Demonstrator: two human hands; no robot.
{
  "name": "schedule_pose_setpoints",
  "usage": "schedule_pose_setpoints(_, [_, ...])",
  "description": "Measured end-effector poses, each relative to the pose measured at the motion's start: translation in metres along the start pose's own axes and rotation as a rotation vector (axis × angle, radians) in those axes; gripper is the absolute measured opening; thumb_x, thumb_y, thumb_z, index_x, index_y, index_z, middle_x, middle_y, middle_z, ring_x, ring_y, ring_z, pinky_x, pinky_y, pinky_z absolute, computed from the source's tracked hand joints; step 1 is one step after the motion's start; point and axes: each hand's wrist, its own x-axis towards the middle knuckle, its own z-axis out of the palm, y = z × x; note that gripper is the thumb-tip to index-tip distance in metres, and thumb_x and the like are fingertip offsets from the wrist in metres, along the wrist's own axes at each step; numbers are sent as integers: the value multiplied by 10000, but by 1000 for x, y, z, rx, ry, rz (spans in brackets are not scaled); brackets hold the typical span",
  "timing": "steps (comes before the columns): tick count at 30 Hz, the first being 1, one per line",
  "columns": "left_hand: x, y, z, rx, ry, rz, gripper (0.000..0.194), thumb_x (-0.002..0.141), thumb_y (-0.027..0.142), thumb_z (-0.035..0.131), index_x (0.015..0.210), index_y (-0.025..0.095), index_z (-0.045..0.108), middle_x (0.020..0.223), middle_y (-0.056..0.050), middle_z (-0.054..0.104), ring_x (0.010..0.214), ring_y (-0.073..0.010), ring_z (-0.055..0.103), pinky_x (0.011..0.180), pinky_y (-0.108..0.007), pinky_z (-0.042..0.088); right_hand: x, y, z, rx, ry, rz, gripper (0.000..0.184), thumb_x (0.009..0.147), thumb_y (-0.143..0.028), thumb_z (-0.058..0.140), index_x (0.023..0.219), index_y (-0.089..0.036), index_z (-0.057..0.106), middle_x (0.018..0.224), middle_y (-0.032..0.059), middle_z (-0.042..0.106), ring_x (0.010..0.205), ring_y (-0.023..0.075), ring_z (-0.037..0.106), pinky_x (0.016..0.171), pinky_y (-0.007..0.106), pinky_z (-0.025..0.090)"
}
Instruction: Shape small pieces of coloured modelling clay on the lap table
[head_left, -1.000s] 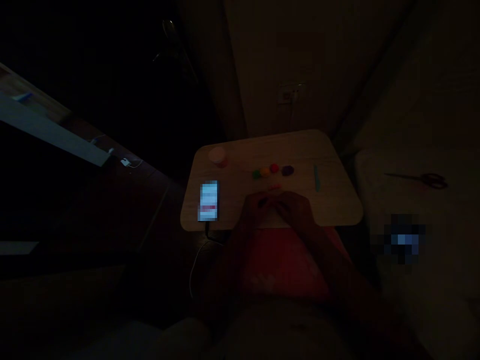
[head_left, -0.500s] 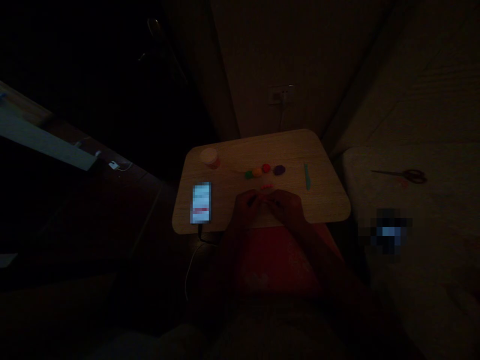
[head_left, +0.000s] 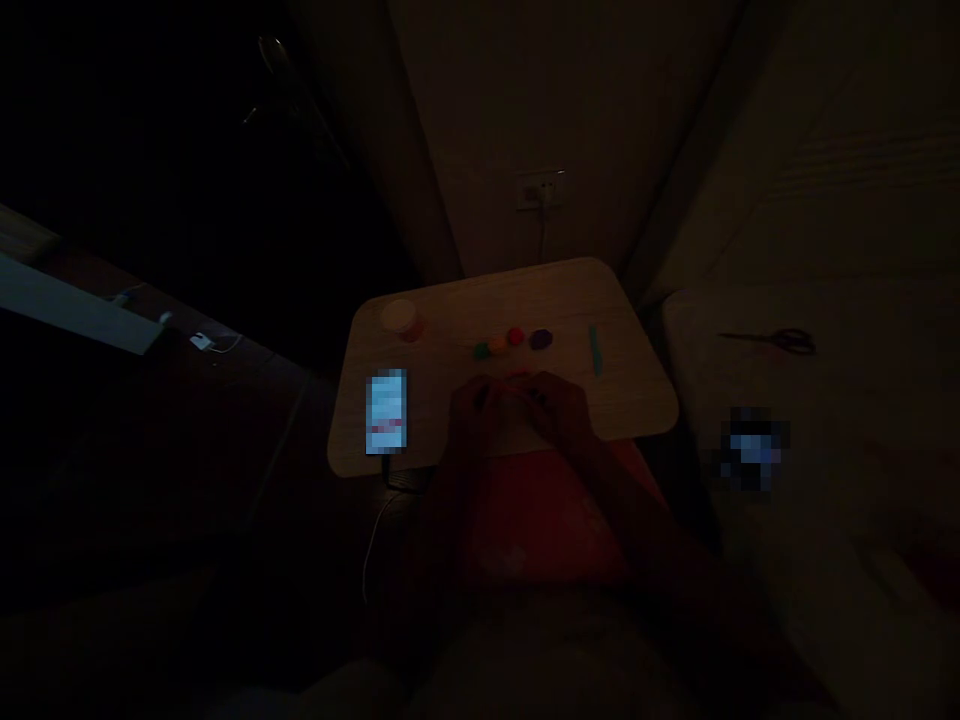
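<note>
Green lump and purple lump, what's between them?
In the head view, an orange lump and a red lump lie between the green lump and the purple lump.

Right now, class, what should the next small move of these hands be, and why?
Perhaps ease the left hand and right hand slightly back toward the near edge of the table: the small reddish pieces lie just beyond them, close enough to be nudged, and it is too dark to tell what the hands hold.
</note>
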Motion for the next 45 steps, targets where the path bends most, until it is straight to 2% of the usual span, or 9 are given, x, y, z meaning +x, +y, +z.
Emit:
schedule_pose_setpoints(5, [1,3,0,21,14,-32,218,922,310,586,786,166,676,750,-11,652,717,-146,576,679,-249,448,0,1,-2,-10,-7,21,170,974,-268,596,1019,-231,756,942,69,764,855,191,715,811,318,572])
schedule_pose_setpoints(10, [0,8,-2,-26,-132,-43,246,920,364,601,908,164,744,884,-48,734,817,-171,639,735,-262,486,-1,4,-2,-34,-68,24,183,974,-296,596,1064,-251,750,1001,67,770,929,199,719,862,336,580])
schedule_pose_setpoints(13, [0,7,-1,-25,-162,-39,233,886,364,652,916,160,761,910,-63,753,831,-179,656,761,-275,499,-3,5,-1,-49,-107,16,172,968,-305,613,1057,-251,750,1030,67,771,951,194,719,887,334,574])
schedule_pose_setpoints(21, [-1,3,-3,1,-114,-93,211,826,350,689,780,150,738,724,-16,687,668,-138,562,618,-241,425,-3,5,-1,-79,-105,-9,158,952,-266,625,1044,-242,750,1030,68,768,940,188,718,862,316,572])
schedule_pose_setpoints(33, [-1,6,-4,-39,-142,-38,219,867,366,657,824,163,727,798,-34,696,727,-154,593,679,-260,452,-4,5,0,-86,-91,-19,143,952,-292,624,1019,-237,737,999,71,766,911,189,714,846,317,569])
schedule_pose_setpoints(45, [0,4,-3,2,-121,-34,230,864,373,666,780,161,694,732,-21,648,688,-147,559,642,-250,423,-3,4,-1,-99,-109,-22,163,941,-254,633,1060,-251,745,1035,66,771,923,189,726,850,311,573])
